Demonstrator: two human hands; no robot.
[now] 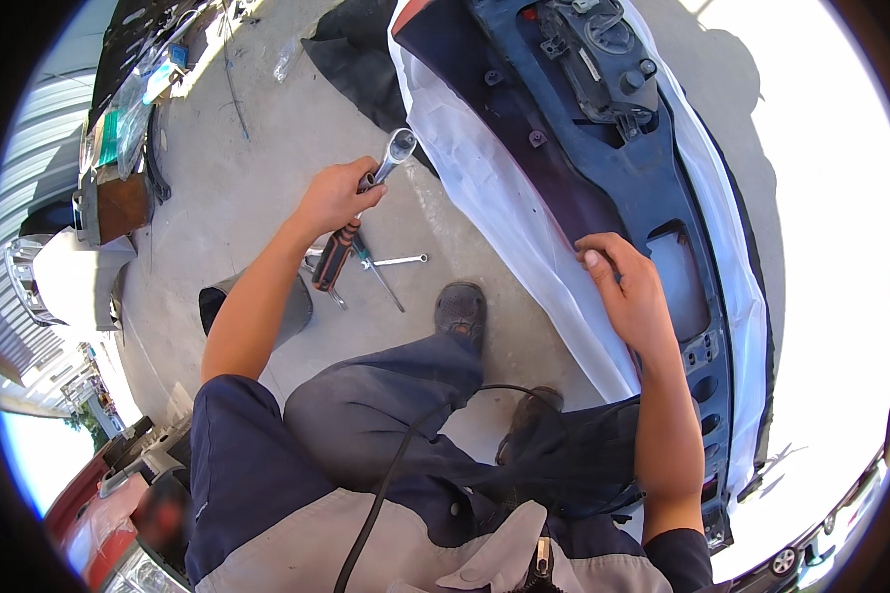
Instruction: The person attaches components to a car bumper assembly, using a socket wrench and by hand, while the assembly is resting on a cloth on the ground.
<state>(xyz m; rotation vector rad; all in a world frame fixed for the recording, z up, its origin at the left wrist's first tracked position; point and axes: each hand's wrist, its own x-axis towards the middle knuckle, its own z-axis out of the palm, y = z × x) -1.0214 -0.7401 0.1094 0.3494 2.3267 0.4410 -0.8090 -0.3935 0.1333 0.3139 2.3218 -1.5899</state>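
Both hands are busy over a concrete floor (257, 168). The left hand (338, 196) is closed around the handle of a ratchet wrench (391, 158), whose shiny round head points up and away from the person, raised above the ground. Below that hand, on the floor, lie a screwdriver with an orange and black grip (332, 257), a slim screwdriver (378, 275) and a small spanner (398, 261), close together and partly crossing.

The right hand (628, 287) lies palm down, with loosely curled fingers, on the dark inner side of a car bumper (603, 168) that is turned over on the ground, its white outer skin (504, 217) showing along the near edge. The hand holds nothing that can be seen; its fingertips sit just beside a rectangular opening (677, 282) in the bumper.

The person crouches, with a dark shoe (462, 308) on the concrete between the tools and the bumper. A black cable (396, 474) runs across the work trousers.
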